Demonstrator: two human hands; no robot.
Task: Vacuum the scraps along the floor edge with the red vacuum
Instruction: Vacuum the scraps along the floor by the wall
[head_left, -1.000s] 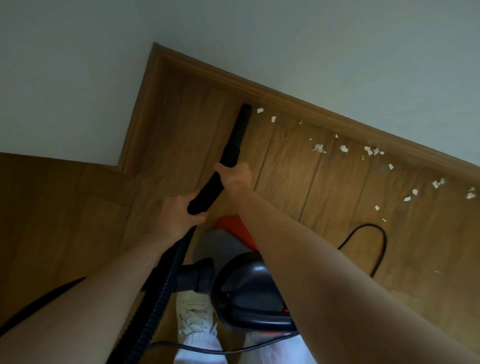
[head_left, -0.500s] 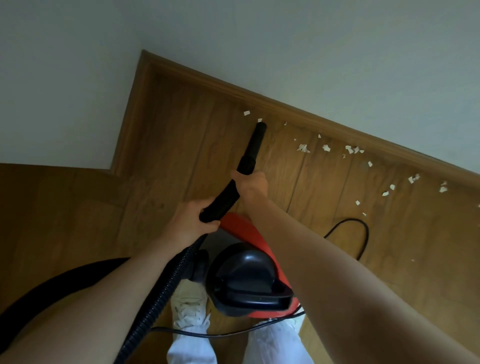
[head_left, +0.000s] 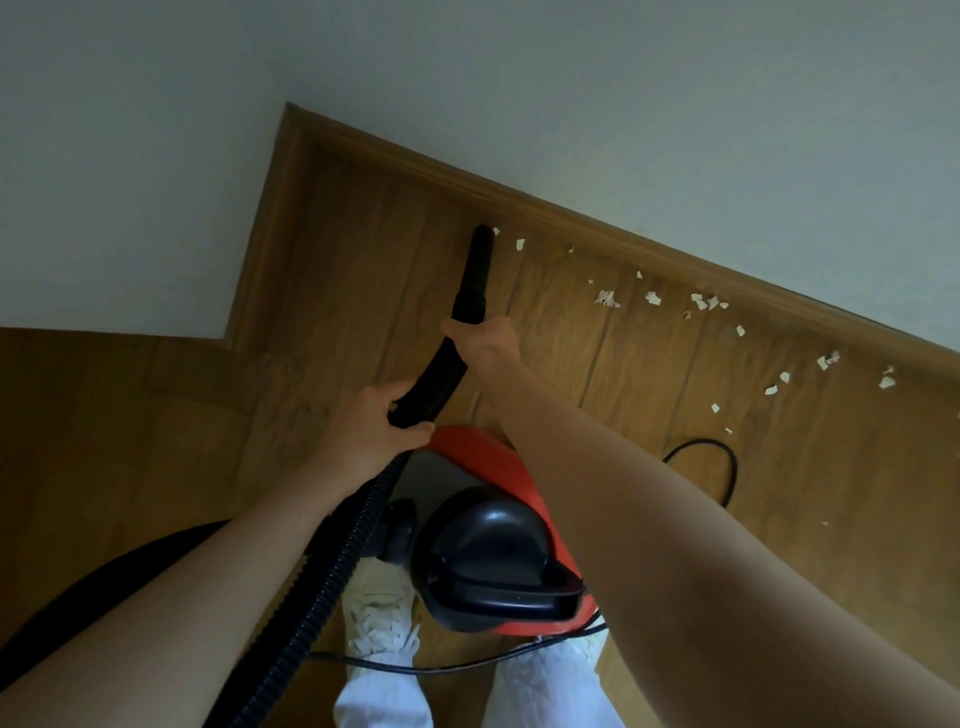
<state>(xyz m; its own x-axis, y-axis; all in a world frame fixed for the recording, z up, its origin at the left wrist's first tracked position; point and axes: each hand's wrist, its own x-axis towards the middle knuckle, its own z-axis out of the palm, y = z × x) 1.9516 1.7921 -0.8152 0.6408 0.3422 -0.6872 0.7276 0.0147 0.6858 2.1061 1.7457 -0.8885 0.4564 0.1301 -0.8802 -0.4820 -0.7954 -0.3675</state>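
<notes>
Two hands: both curl round the black hose of the vacuum, near the middle of the frame.
Left hand (head_left: 371, 426): grips the ribbed hose (head_left: 332, 571) where it bends, fingers wrapped over the top.
Right hand (head_left: 485, 340): holds the hose higher up, just below the stiff nozzle (head_left: 475, 270).
Nozzle tip: upper centre, close against the baseboard (head_left: 623, 234), with the nearest paper scrap just beside it.
Scraps (head_left: 706, 302): pale bits strung along the floor edge from the nozzle tip toward the right side of the frame, some a little out from the baseboard.
Red vacuum (head_left: 493, 551): lower centre on the wooden floor (head_left: 337, 260), red body with a black top, between the forearms.
Cord (head_left: 722, 467): black loop on the floor at right; another run crosses the white shoes (head_left: 379, 613) at bottom.
</notes>
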